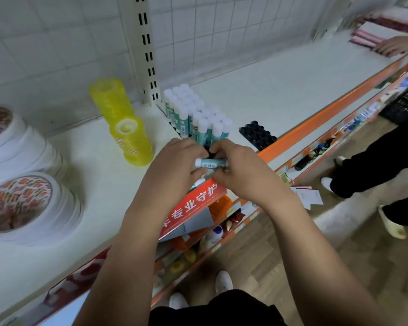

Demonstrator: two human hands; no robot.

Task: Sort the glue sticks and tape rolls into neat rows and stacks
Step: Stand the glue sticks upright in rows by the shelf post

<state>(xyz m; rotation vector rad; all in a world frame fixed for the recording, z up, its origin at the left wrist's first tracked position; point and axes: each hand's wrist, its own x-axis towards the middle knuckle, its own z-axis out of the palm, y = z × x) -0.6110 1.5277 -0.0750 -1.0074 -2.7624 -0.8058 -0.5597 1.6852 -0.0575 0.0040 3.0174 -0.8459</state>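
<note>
Glue stick (211, 163) lies sideways between my two hands, just in front of the glue block (193, 114), the standing group of white-capped sticks near the upright post (143, 48) of the shelf (280, 74). My left hand (174, 165) has its fingers curled around the white-capped end, and my right hand (240, 170) pinches the other end, so both are closed on that one stick. A second stick seems to sit under my left fingers, though I cannot tell for sure.

Left of the glue block stand two yellow tape stacks (120, 118), one behind the other and leaning a little. Further left of them are two piles of white tape rolls (21, 182) with patterned cores. Right of the glue block, near the orange shelf edge (327, 114), lies a black tray (257, 135) with round holes. Below my hands a red sign (193, 203) with white characters hangs on the shelf front. Far right of the glue block, another person's hand (396, 44) rests on pink packets (365, 38).
</note>
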